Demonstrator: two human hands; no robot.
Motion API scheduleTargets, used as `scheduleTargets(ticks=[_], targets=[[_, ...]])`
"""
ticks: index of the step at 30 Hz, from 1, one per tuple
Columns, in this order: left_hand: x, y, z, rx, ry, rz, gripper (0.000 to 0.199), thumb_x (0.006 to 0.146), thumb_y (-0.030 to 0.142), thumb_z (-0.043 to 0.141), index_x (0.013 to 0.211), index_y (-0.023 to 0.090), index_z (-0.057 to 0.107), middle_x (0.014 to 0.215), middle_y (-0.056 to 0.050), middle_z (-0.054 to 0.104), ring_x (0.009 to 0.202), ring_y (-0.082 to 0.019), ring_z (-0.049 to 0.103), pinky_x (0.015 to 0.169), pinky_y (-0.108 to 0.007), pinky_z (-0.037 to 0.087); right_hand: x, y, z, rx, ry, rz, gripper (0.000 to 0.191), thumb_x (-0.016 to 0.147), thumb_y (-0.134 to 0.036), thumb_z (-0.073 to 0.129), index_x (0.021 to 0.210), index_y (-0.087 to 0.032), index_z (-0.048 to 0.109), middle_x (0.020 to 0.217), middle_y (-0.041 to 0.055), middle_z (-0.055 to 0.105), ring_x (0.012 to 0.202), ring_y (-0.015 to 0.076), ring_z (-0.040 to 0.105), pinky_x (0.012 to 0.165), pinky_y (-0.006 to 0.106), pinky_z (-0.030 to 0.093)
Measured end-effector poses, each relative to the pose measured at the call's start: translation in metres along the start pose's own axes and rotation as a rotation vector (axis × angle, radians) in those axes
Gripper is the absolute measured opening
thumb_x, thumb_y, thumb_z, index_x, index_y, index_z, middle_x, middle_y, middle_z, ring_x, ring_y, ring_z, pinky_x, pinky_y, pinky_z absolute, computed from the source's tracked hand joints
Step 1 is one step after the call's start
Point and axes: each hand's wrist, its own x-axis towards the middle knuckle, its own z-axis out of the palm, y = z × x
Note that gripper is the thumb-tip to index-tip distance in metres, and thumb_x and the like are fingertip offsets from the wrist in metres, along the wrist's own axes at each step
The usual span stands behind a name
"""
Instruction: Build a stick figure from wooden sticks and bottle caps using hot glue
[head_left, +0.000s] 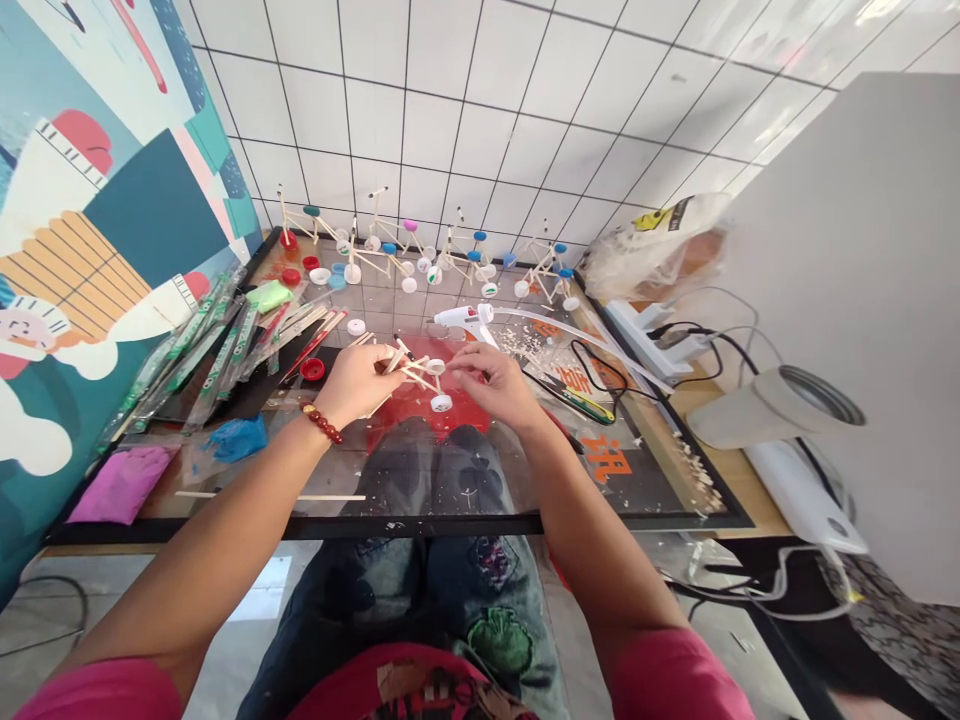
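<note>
My left hand (358, 382), with a red bead bracelet on the wrist, is closed around a small model tricycle (420, 374) of pale wooden sticks. White bottle caps (442, 402) serve as its wheels, and a dark-tipped stick crosses its upper part. Just right of the caps is my right hand (491, 385), its fingers loosely bent and apart, with nothing visible in them. Whether its fingertips touch the model I cannot tell. Behind my hands a white glue gun (466, 320) lies on the glass tabletop, its nozzle pointing left.
Several similar stick models (450, 262) line the tiled wall. At left lie wrapped sticks (225, 350), a red cap (312, 369), blue clay (238, 438) and a pink packet (124, 485). At right are a yellow-green cutter (589, 404), cables, a power strip (649, 335) and a grey cylinder (772, 408).
</note>
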Motion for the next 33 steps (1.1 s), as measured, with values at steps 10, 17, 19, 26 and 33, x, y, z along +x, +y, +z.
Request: scheduleTargets(ticks=[10,17,19,26,33], targets=[[0.000,0.003,0.004,-0.009,-0.017,-0.006,0.014,0.065,0.027,0.065,0.070,0.016,0.072,0.061,0.001,0.064,0.060,-0.015,0.055,0.059,-0.025,0.038,0.007,0.012,0.021,-0.089,0.039,-0.031,0.012,0.087,-0.022,0.067,0.091,-0.024,0.079,0.093,0.0058,0.071,0.093,0.0201,0.066,0.087,0.035,0.053],[0.000,-0.004,0.003,0.009,-0.001,-0.018,0.014,0.066,0.030,0.067,0.070,0.016,0.071,0.059,0.002,0.059,0.060,-0.014,0.051,0.059,-0.025,0.037,0.009,0.017,0.027,-0.170,0.003,-0.026,0.012,0.085,-0.017,0.066,0.087,-0.024,0.075,0.096,0.0063,0.068,0.098,0.0224,0.064,0.092,0.040,0.050],[0.002,-0.008,0.001,0.016,0.023,-0.010,0.015,0.067,0.032,0.068,0.067,0.017,0.070,0.058,0.002,0.056,0.060,-0.014,0.049,0.059,-0.025,0.036,0.007,0.019,0.023,-0.163,0.022,-0.010,0.014,0.085,-0.015,0.063,0.087,-0.024,0.074,0.098,0.0063,0.067,0.099,0.0227,0.063,0.092,0.041,0.049],[0.008,-0.015,-0.003,-0.184,0.019,-0.091,0.023,0.060,0.033,0.078,0.076,0.016,0.075,0.067,0.000,0.065,0.062,-0.014,0.052,0.061,-0.026,0.038,0.006,0.018,0.014,-0.169,0.057,0.037,0.015,0.087,-0.016,0.058,0.088,-0.023,0.071,0.098,0.0059,0.066,0.095,0.0220,0.064,0.088,0.039,0.047],[0.007,-0.009,-0.008,-0.235,0.022,-0.121,0.030,0.055,0.036,0.083,0.077,0.016,0.077,0.071,-0.001,0.068,0.066,-0.014,0.054,0.062,-0.026,0.039,0.005,0.015,0.015,-0.164,0.027,0.050,0.016,0.086,-0.014,0.059,0.087,-0.023,0.072,0.100,0.0060,0.067,0.098,0.0220,0.064,0.091,0.039,0.045]])
